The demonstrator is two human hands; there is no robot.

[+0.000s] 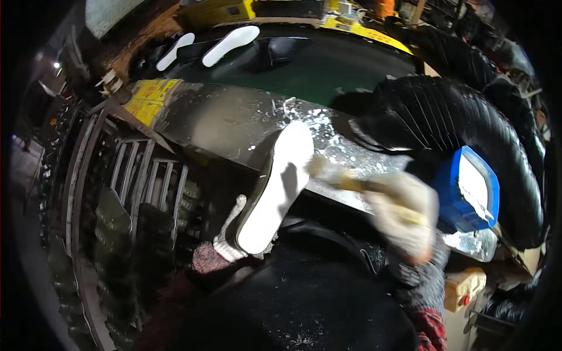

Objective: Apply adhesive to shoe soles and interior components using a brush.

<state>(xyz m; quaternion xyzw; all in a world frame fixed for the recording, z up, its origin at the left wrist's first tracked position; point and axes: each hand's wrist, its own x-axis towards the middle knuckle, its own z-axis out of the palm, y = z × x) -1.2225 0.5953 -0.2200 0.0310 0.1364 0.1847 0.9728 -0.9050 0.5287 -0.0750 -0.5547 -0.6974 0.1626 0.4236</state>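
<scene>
My left hand [225,250], in a knitted glove, is closed around the lower end of a dark shoe-shaped piece with its white sole [287,158] turned up. The thumb lies along its left side, while the other fingers are mostly hidden beneath. In my right hand [407,213], also gloved and smeared by motion, is a brush [351,182] with a wooden handle. Its blurred bristles are at the right edge of the white sole. A shadow falls across the sole's middle. Right of this hand stands a blue container [453,196] with white stuff inside.
Beyond my hands runs a workbench [228,123] spattered with white. Two more white soles [231,45] lie at its far left. Ribbed black material [445,111] is heaped at right. A metal rack [137,175] stands at left, near dark sole shapes [113,213]. A yellowish jug [465,288] sits lower right.
</scene>
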